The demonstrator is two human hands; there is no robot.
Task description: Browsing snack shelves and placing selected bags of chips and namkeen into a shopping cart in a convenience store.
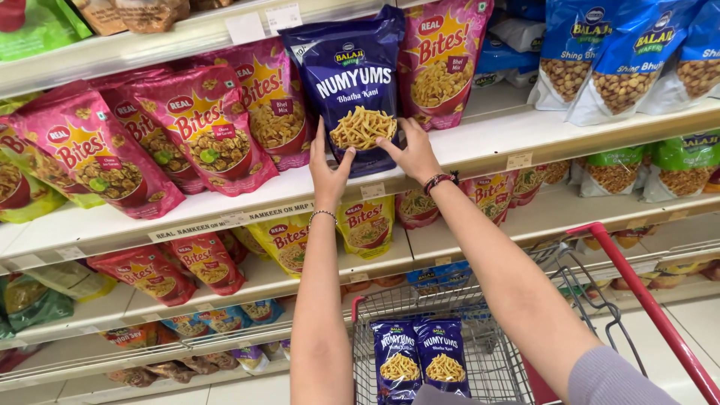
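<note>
Hands, our left hand [328,174] and right hand [411,152], clasp the dark blue snack pouch [357,86] at the shelf [487,142] front edge. We judge it mid-lift. Two matching pouches [421,365] lie in the cart [630,274].

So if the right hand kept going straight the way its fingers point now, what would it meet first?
The right hand already touches the dark blue snack pouch at its lower edge; pushing on, it would press further into that pouch. What lies behind it on the shelf is hidden.

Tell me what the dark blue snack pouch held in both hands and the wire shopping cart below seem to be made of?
The dark blue snack pouch looks like glossy plastic film, judging by its sheen and soft creases. The wire shopping cart appears to be bare grey metal mesh; its red handle looks smooth, probably plastic or coated.
</note>
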